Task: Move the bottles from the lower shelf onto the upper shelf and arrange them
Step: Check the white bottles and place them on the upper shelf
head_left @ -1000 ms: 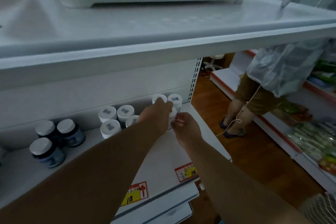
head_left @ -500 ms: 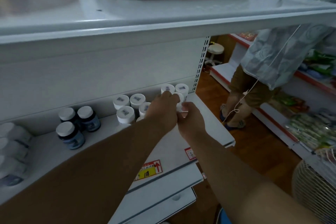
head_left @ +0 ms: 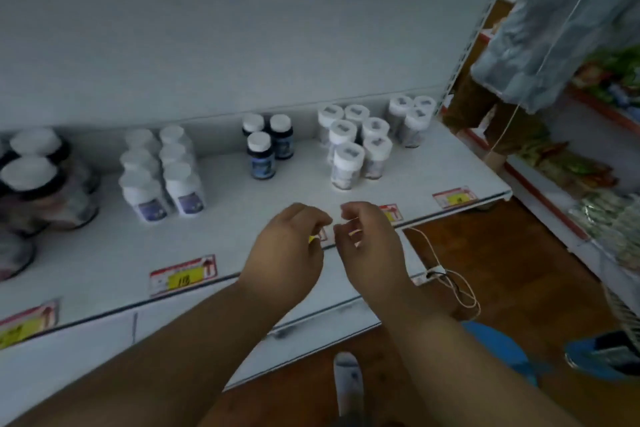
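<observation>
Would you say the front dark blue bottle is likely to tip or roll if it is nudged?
The dark blue bottle looks taller than wide, so it may tip. Its round body would probably roll once down. Two bottles stand close behind and could get knocked.

White lower shelf (head_left: 104, 253): clusters of white-capped bottles (head_left: 349, 146), three dark blue bottles (head_left: 261, 156), price tags (head_left: 183, 276) along front edge

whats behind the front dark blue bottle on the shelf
Two more dark blue bottles with white caps stand behind the front dark blue bottle, near the shelf's back wall. Their lower parts are partly covered by it.
</observation>
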`<state>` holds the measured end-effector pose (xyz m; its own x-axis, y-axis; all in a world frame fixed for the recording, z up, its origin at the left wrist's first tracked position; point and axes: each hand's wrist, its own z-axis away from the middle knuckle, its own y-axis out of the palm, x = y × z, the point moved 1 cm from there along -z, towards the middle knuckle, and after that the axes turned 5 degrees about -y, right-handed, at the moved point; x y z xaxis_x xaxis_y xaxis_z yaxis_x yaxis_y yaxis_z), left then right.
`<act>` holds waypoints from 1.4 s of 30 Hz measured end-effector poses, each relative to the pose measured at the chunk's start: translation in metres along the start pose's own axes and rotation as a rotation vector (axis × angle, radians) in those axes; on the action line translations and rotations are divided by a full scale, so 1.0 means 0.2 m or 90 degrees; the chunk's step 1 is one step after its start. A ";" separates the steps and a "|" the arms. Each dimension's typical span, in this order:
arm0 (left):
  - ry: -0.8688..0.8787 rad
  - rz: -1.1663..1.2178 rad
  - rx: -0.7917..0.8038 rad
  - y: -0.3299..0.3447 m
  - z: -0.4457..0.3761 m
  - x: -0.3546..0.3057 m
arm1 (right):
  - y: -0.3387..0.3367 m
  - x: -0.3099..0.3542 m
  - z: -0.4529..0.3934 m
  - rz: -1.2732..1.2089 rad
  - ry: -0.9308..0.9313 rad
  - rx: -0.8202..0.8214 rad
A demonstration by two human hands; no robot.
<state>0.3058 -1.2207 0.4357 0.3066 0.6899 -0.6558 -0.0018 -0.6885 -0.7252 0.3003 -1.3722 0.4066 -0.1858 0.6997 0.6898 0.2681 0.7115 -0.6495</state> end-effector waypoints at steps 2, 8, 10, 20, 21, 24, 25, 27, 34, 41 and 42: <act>-0.037 0.010 0.008 -0.04 0.17 0.10 | 0.11 0.08 0.12 -0.010 -0.017 0.048; -0.219 -0.005 0.026 0.01 0.50 0.39 | 0.41 0.14 0.34 -0.005 -0.013 0.228; -0.262 -0.010 0.018 0.05 0.53 0.48 | 0.50 0.10 0.37 -0.003 -0.023 0.269; -0.447 0.005 -0.018 0.30 0.68 0.85 | 0.86 -0.14 0.44 0.012 -0.014 0.398; -0.457 0.003 -0.021 0.33 0.71 0.91 | 0.91 -0.16 0.45 0.016 -0.021 0.409; -0.469 -0.005 -0.037 0.43 0.75 1.09 | 1.10 -0.25 0.46 0.041 -0.061 0.424; -0.471 -0.007 -0.044 0.46 0.76 1.15 | 1.17 -0.28 0.46 0.050 -0.077 0.429; -0.473 -0.011 -0.056 0.53 0.77 1.26 | 1.33 -0.35 0.47 0.073 -0.099 0.447; -0.507 0.007 -0.090 0.71 0.76 1.63 | 1.87 -0.58 0.40 0.203 -0.162 0.511; -0.560 0.061 -0.092 0.76 0.78 1.75 | 2.16 -0.68 0.26 0.243 -0.189 0.631; -0.573 0.079 -0.089 0.75 0.79 1.74 | 2.13 -0.66 0.27 0.221 -0.174 0.619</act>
<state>0.2613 -1.0483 0.0647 -0.5447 0.4828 -0.6857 0.1473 -0.7498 -0.6450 0.3885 -1.1579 0.0211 -0.4828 0.7783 0.4015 -0.5000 0.1314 -0.8560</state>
